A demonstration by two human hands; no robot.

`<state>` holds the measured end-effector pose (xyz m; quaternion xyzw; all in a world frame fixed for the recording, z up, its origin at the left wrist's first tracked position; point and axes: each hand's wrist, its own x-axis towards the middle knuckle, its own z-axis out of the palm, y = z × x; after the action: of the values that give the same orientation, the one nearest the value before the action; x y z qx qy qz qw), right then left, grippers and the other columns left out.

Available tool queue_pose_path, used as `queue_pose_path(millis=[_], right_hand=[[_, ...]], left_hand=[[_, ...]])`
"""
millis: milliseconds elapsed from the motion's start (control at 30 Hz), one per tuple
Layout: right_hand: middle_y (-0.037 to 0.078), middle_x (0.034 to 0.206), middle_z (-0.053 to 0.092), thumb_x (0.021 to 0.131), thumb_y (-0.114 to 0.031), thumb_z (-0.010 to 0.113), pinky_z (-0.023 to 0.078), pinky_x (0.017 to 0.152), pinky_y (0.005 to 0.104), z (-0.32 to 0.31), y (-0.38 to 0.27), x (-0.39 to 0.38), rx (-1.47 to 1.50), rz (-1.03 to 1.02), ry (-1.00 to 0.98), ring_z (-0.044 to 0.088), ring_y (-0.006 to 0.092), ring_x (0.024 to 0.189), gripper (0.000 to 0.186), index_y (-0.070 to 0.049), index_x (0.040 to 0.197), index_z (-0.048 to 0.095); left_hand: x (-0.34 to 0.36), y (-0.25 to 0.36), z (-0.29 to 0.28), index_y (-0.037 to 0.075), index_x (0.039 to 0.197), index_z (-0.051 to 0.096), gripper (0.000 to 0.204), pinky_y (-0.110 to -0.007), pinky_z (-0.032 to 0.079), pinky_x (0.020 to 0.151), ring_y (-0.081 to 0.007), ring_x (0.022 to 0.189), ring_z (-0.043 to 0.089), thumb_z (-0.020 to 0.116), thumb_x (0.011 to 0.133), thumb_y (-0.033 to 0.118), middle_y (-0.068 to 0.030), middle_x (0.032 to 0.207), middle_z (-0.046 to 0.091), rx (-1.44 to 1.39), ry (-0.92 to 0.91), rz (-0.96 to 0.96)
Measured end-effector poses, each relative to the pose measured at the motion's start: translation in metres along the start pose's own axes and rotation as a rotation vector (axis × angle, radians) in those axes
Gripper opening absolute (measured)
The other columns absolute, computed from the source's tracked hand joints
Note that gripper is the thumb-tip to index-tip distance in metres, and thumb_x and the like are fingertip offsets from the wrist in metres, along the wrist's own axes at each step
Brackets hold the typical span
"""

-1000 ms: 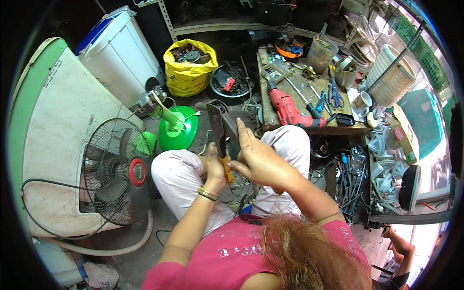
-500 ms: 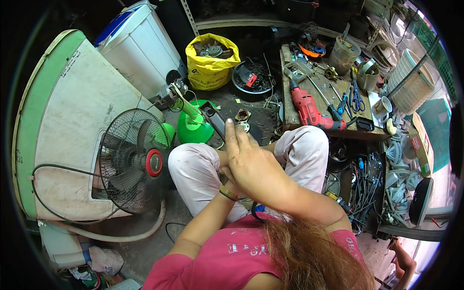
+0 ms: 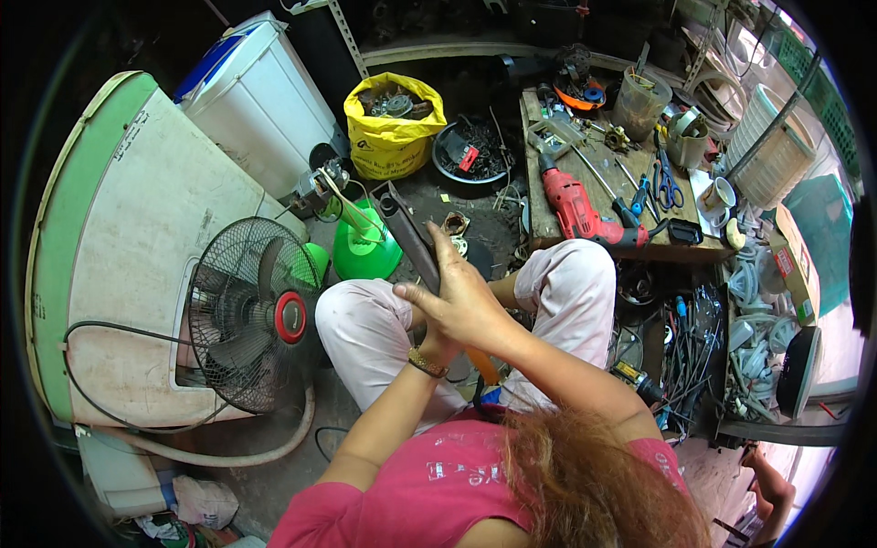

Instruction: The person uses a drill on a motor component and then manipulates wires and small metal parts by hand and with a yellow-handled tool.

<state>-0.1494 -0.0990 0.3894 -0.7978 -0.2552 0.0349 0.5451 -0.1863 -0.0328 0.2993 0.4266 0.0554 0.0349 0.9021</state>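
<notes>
My right hand (image 3: 457,297) is closed on a long dark metal tool (image 3: 402,224), thumb laid across it, its upper end angled up and away from me. Underneath, my left hand (image 3: 433,344) is mostly covered by the right, its fingers hidden and its wrist wearing a gold band. An orange piece (image 3: 483,367) shows below my hands, between my legs. Beyond the tool stands a green fan base (image 3: 361,247) with a motor (image 3: 320,190) and wires.
At left are a caged fan (image 3: 237,310) and a leaning panel (image 3: 119,237). Behind are a white bin (image 3: 256,100), yellow sack (image 3: 388,146) and basin (image 3: 457,173). At right, a cluttered workbench (image 3: 566,247) holds a red drill (image 3: 575,205). Another person's bare limb (image 3: 767,489) appears lower right.
My right hand has moved lower over the left, covering it. The dark tool has tilted further toward the upper left, and the orange piece shows lower between my legs.
</notes>
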Motion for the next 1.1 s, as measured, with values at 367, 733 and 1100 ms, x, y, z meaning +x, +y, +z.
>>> queue_pose_path(millis=[367, 733, 1100], right_hand=[[0.005, 0.080, 0.059, 0.091, -0.022, 0.064, 0.047, 0.065, 0.0280, -0.035, 0.058, -0.007, 0.536, 0.021, 0.077, 0.053, 0.0125, 0.067, 0.027, -0.002, 0.105, 0.052], [0.010, 0.059, 0.048, 0.081, -0.069, 0.055, 0.052, 0.047, 0.0376, -0.067, 0.096, -0.044, 1.469, -0.072, -0.351, 0.053, 0.0249, 0.046, 0.063, -0.010, 0.097, 0.040], [0.008, 0.054, 0.046, 0.084, -0.068, 0.052, 0.049, 0.042, 0.0344, -0.061, 0.092, -0.045, 1.645, -0.152, -0.460, 0.052, 0.0230, 0.045, 0.061, -0.009, 0.095, 0.042]], left_hand=[[0.026, 0.000, 0.007, 0.008, 0.096, 0.049, 0.006, -0.019, 0.040, 0.068, -0.0030, 0.074, 0.046, 0.045, 0.100, 0.011, 0.0031, 0.081, 0.049, 0.459, 0.154, 0.393], [0.034, 0.108, 0.067, -0.003, 0.090, 0.068, 0.012, -0.022, 0.047, 0.069, -0.0111, 0.078, 0.055, 0.069, 0.079, -0.006, -0.0045, 0.085, 0.057, 0.790, -0.060, 0.796], [0.020, 0.118, 0.102, 0.002, 0.084, 0.067, 0.017, -0.031, 0.045, 0.056, -0.0213, 0.065, 0.056, 0.073, 0.069, -0.004, -0.0082, 0.074, 0.053, 1.080, -0.187, 0.938]])
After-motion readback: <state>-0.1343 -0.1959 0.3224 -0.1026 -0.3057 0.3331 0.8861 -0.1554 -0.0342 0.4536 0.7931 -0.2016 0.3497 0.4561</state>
